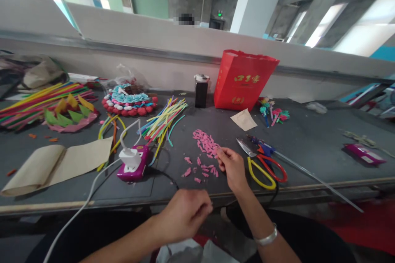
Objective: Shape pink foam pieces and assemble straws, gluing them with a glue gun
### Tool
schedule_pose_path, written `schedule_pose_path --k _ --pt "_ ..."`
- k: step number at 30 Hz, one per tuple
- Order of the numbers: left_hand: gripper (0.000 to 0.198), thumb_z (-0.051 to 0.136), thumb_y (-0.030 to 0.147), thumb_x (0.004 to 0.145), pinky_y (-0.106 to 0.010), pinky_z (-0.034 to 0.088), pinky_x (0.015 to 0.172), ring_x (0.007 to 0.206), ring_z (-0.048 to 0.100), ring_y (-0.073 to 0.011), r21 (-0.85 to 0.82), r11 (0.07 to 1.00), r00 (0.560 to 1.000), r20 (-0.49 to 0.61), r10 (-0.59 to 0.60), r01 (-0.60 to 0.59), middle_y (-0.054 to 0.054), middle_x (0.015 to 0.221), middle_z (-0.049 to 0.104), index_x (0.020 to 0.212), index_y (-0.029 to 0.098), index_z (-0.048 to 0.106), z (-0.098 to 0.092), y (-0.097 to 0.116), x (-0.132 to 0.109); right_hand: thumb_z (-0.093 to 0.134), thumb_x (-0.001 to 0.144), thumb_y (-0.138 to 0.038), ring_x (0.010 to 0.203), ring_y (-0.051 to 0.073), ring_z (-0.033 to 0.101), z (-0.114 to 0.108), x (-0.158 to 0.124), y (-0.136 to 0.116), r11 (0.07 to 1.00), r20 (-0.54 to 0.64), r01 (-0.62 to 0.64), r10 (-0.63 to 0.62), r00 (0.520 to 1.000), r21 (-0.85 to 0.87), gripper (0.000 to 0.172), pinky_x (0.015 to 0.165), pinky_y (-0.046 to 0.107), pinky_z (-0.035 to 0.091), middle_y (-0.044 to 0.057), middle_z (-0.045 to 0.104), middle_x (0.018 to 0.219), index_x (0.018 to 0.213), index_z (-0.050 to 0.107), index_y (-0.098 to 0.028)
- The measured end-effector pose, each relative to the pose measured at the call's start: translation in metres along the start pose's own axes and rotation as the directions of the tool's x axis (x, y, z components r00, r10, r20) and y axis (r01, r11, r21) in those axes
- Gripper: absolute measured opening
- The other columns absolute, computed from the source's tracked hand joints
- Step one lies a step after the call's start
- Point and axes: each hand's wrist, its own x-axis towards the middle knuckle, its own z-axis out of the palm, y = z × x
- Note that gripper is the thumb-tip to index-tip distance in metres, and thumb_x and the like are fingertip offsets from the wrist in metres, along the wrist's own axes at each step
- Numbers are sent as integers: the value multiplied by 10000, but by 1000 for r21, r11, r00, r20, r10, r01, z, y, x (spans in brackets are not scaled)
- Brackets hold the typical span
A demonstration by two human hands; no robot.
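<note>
A heap of small cut pink pieces (206, 143) lies on the dark table, with several loose ones scattered toward the front edge. At the heap's right side, my right hand (233, 166) has its thumb and fingertips closed in a pinch; what is between them is hidden. My left hand (187, 213) is held over my lap, just in front of the table edge. Its fingers are curled closed, and I cannot make out anything in them. Scissors (259, 168) with one yellow and one red handle lie right of my right hand, beside a blue glue gun (262, 145) with a long clear stick.
A purple power strip (140, 168) with a white plug and cable stands left. Behind are coloured strips (166, 121), a flowered ring (129, 100), a black bottle (201, 92) and a red bag (243, 82). A brown paper roll (83, 158) lies far left.
</note>
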Motion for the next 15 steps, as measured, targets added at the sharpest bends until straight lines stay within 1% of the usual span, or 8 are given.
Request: schedule_pose_path --k 2,3,4,6,8,10,12,15 --pt "173 451 180 912 -218 344 529 584 542 -110 212 966 988 77 133 -146 0 682 614 766 160 541 20 -4 -5 647 763 -484 415 70 377 0 12 2 999 -26 27 -28 999 -46 343 375 190 285 -55 482 516 806 673 -145" --pt "183 458 173 904 -239 338 515 568 538 -124 335 913 972 125 200 -231 -7 660 603 736 163 528 30 -7 -7 643 763 -481 411 72 380 -1 18 3 996 -34 43 -45 998 -78 345 376 190 287 -54 485 508 814 686 -142" --pt "169 476 175 893 -256 335 504 557 532 -138 414 852 945 197 260 -320 -11 652 597 730 166 521 39 -11 -9 640 764 -473 407 74 385 -1 24 3 992 -33 60 -64 997 -112 344 378 192 290 -50 496 502 825 701 -140" --pt "136 488 147 886 -272 342 490 535 515 -139 482 776 911 266 314 -408 -2 637 573 754 164 514 52 -18 -11 623 773 -451 412 83 419 -2 33 4 979 -17 100 -104 994 -179 337 392 198 313 -27 557 529 860 728 -144" --pt "80 502 166 895 -280 388 530 588 534 -148 493 746 894 281 349 -447 -6 695 575 816 168 519 57 -22 -12 605 780 -437 442 99 474 -3 39 6 962 6 141 -144 990 -234 338 414 207 344 12 641 619 901 744 -154" --pt "27 516 205 904 -288 430 589 666 555 -159 494 743 892 260 370 -452 -17 791 585 915 183 528 57 -22 -11 593 787 -435 470 108 509 -4 41 10 946 14 174 -177 984 -275 344 433 214 367 43 694 728 925 747 -160" --pt "80 533 229 901 -296 454 631 726 566 -167 494 748 897 248 367 -443 -27 867 586 974 195 527 54 -22 -9 576 800 -444 467 107 513 -6 42 13 932 5 196 -204 979 -304 358 438 218 376 57 709 781 933 742 -155" --pt "82 581 239 865 -306 473 640 755 577 -184 503 752 904 270 331 -425 -34 849 589 878 177 528 55 -23 -7 532 830 -474 444 106 504 -8 42 16 918 -21 218 -238 971 -331 401 435 220 381 49 700 740 946 724 -142"
